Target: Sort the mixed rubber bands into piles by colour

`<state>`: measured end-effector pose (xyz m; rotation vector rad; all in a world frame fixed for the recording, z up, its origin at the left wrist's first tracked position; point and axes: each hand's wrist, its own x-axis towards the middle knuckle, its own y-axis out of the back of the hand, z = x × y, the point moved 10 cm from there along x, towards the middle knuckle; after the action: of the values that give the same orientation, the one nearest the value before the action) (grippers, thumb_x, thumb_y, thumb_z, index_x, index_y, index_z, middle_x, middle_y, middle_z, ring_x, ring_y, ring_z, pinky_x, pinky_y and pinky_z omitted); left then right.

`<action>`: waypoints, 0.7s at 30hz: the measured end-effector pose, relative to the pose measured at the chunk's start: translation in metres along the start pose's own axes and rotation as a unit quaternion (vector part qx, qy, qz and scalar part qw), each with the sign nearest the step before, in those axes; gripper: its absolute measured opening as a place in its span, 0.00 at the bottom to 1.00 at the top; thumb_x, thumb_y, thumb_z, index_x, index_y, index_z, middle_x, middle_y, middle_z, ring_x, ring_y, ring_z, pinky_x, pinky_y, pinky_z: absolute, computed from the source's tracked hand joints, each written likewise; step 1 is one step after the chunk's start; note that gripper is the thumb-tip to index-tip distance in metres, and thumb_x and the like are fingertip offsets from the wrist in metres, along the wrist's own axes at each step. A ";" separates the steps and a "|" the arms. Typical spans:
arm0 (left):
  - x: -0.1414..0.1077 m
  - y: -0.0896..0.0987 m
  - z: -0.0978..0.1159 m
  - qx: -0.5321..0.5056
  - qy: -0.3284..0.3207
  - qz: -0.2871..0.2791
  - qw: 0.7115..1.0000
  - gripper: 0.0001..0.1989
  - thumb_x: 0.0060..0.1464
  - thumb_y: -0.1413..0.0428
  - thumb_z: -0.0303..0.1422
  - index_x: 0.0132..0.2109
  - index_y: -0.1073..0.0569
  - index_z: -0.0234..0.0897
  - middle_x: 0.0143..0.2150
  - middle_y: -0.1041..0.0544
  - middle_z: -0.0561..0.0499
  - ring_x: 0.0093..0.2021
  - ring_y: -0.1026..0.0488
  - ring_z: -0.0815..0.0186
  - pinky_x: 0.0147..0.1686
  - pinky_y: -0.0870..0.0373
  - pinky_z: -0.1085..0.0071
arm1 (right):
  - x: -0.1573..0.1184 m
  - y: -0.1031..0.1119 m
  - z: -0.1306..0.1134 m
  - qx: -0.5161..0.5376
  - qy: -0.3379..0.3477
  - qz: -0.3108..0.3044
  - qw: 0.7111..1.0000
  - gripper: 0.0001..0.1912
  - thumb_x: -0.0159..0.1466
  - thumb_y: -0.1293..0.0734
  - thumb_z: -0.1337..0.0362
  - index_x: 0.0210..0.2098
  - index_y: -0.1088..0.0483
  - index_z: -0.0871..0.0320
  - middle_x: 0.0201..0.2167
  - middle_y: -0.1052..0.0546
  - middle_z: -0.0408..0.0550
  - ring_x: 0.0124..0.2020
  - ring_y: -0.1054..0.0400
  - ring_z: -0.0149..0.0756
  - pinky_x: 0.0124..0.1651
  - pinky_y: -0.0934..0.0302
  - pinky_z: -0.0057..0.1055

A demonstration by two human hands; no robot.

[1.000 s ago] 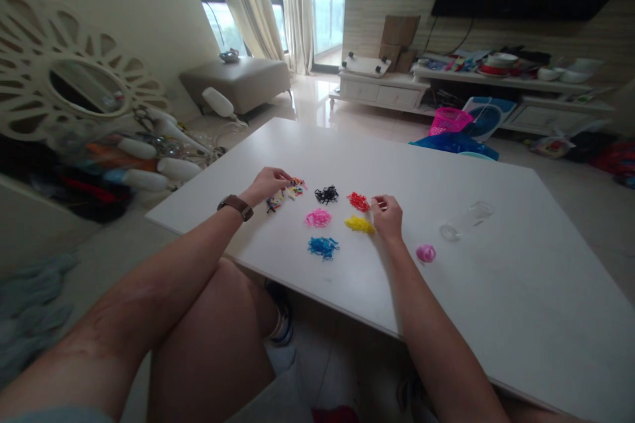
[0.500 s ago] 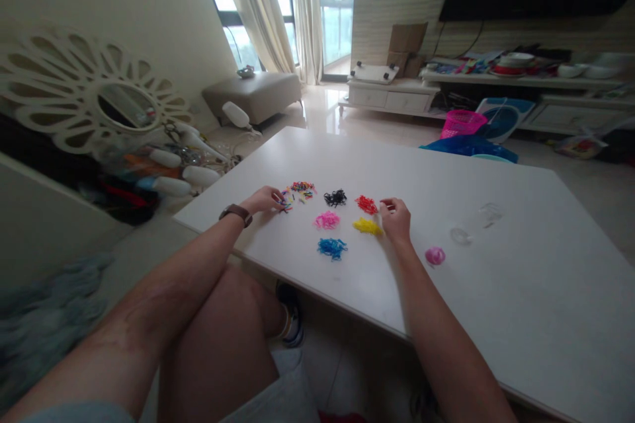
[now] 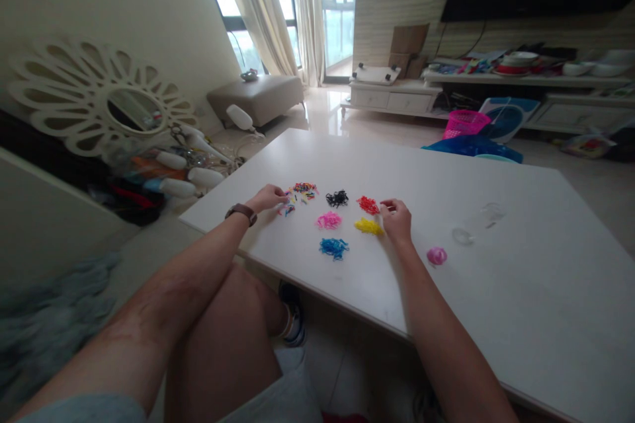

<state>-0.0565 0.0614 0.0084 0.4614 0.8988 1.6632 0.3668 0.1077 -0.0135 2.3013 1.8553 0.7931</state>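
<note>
Fingers of the left hand [image 3: 268, 198], left of the frame's centre, touch the edge of a mixed pile of coloured bands [image 3: 303, 191] on the white surface [image 3: 496, 304]; whether its grip is closed on one, I cannot tell. Near the centre lie black [image 3: 337, 198], pink [image 3: 329, 221], blue [image 3: 334, 248], red [image 3: 368, 205] and yellow [image 3: 368, 227] piles. The right hand [image 3: 396, 217] is just beside the red and yellow ones, its grip nearly together, contents unclear.

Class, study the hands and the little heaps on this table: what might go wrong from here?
The right hand sits close to both the red pile and the yellow pile, so a careless sweep might mix them. The clear jar seems to lie on its side, so it may roll if nudged.
</note>
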 end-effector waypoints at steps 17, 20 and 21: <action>0.012 -0.039 -0.001 0.013 0.015 -0.068 0.997 0.07 0.43 0.35 0.33 0.25 0.24 0.35 0.21 0.25 0.51 0.21 0.33 0.69 0.23 0.38 0.75 | -0.001 -0.001 0.000 -0.002 -0.011 -0.021 1.000 0.12 0.56 0.35 0.57 0.31 0.25 0.58 0.33 0.23 0.50 0.32 0.31 0.39 0.43 0.35 0.38; 0.011 -0.036 0.000 0.015 0.011 -0.059 0.998 0.08 0.43 0.35 0.33 0.23 0.24 0.35 0.19 0.26 0.51 0.20 0.34 0.69 0.22 0.39 0.74 | -0.002 -0.001 0.000 -0.003 -0.010 -0.023 1.000 0.12 0.56 0.35 0.57 0.30 0.25 0.58 0.33 0.22 0.50 0.32 0.30 0.39 0.44 0.35 0.39; 0.011 -0.033 0.002 0.011 0.005 -0.051 0.999 0.08 0.43 0.35 0.33 0.23 0.25 0.35 0.18 0.27 0.52 0.20 0.34 0.69 0.22 0.39 0.74 | -0.002 -0.001 0.000 -0.002 -0.009 -0.023 1.000 0.12 0.56 0.35 0.57 0.30 0.25 0.58 0.34 0.22 0.51 0.32 0.30 0.39 0.44 0.35 0.39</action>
<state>-0.0375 0.0746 -0.0171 0.4166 0.9336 1.5647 0.3651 0.1061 -0.0146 2.2466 1.8904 0.7656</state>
